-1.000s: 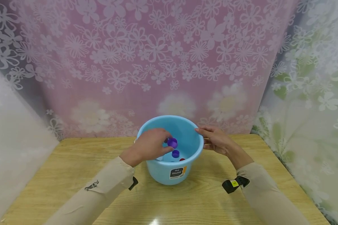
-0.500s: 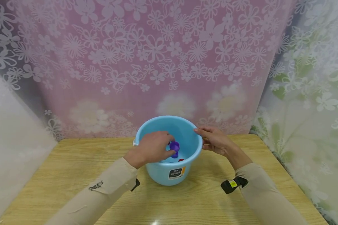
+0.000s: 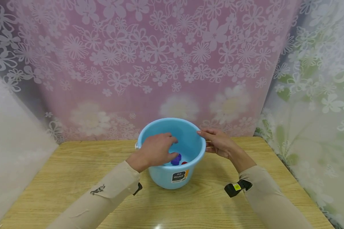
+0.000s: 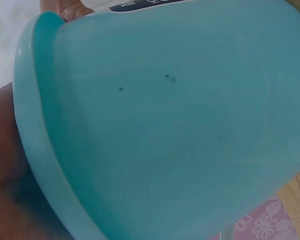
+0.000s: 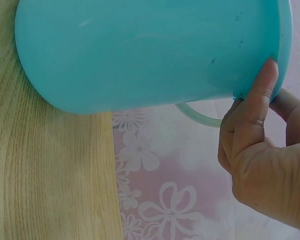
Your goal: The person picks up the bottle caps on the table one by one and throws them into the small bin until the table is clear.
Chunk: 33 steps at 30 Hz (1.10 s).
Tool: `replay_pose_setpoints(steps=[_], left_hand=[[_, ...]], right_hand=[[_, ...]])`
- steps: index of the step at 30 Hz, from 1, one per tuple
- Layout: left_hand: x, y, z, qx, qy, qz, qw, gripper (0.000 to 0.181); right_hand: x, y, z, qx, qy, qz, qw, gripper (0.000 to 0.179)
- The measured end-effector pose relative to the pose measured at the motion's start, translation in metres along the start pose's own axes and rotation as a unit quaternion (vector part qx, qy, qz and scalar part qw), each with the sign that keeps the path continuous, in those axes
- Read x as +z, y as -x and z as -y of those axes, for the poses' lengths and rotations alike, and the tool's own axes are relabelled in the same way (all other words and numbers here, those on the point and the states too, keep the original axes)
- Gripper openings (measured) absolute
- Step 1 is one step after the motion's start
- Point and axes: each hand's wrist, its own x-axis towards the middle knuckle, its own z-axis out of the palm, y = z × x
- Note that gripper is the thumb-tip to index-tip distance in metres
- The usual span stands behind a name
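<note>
A light blue bucket (image 3: 162, 178) stands upright on the wooden table, a printed label on its front. My left hand (image 3: 154, 149) hovers inside its mouth, fingers and thumb spread apart with nothing between them. Below the thumb, small purple pieces (image 3: 176, 160) lie in the bucket; earlier one looked like a little round cup. Beside them a red piece (image 3: 184, 163) partly shows. My right hand (image 3: 219, 143) pinches the bucket's right rim, thumb inside and fingers outside, as the right wrist view also shows. The bucket's front wall hides part of the contents.
The wooden table (image 3: 126, 203) extends around the bucket. A pink flowered curtain (image 3: 126, 79) hangs behind it, and a pale flowered curtain (image 3: 312, 105) at the right. The bucket's handle (image 5: 202, 116) hangs on the far side.
My left hand lowered the purple cup-shaped piece into the bucket and let it go; it now lies with the other purple one. The right hand stays on the rim.
</note>
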Motion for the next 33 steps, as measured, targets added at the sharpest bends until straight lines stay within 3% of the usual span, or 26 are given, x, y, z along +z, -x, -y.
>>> replay_pose_setpoints(steps=[6,9,12,15,19,21,22,24,26,33], left_hand=[[-0.002,0.006,0.005,-0.007,0.003,-0.025,0.9997,0.034],[-0.006,0.013,0.011,-0.008,0.015,-0.073,0.9972,0.030],[-0.011,0.021,0.019,-0.016,0.038,-0.140,0.9893,0.027],[-0.016,0.032,0.031,-0.040,0.067,-0.219,0.9726,0.025],[-0.022,0.049,0.051,-0.076,0.091,-0.333,0.9354,0.022],[-0.024,0.057,0.061,-0.092,0.095,-0.371,0.9193,0.022],[-0.024,0.061,0.067,-0.103,0.093,-0.378,0.9153,0.022],[-0.022,0.070,0.075,-0.127,0.096,-0.373,0.9142,0.022],[-0.017,0.079,0.083,-0.154,0.101,-0.347,0.9198,0.023],[0.021,0.109,0.108,-0.235,0.133,-0.166,0.9485,0.030]], right_hand=[[-0.001,-0.001,-0.002,0.003,-0.001,0.001,1.0000,0.055],[-0.001,-0.001,-0.003,0.001,0.001,0.005,1.0000,0.056],[-0.002,-0.001,-0.003,-0.002,0.001,0.007,1.0000,0.056],[-0.003,0.000,-0.003,-0.003,0.000,0.006,1.0000,0.055],[-0.003,0.000,-0.003,-0.002,0.001,0.004,1.0000,0.054],[-0.002,0.000,-0.002,-0.003,0.002,0.004,1.0000,0.053],[-0.003,0.000,-0.002,-0.005,0.003,0.003,1.0000,0.053],[-0.003,0.000,-0.001,-0.006,0.004,0.002,1.0000,0.053],[-0.003,0.000,-0.001,-0.007,0.006,0.002,1.0000,0.054],[0.001,0.000,-0.001,-0.006,0.005,0.002,1.0000,0.056]])
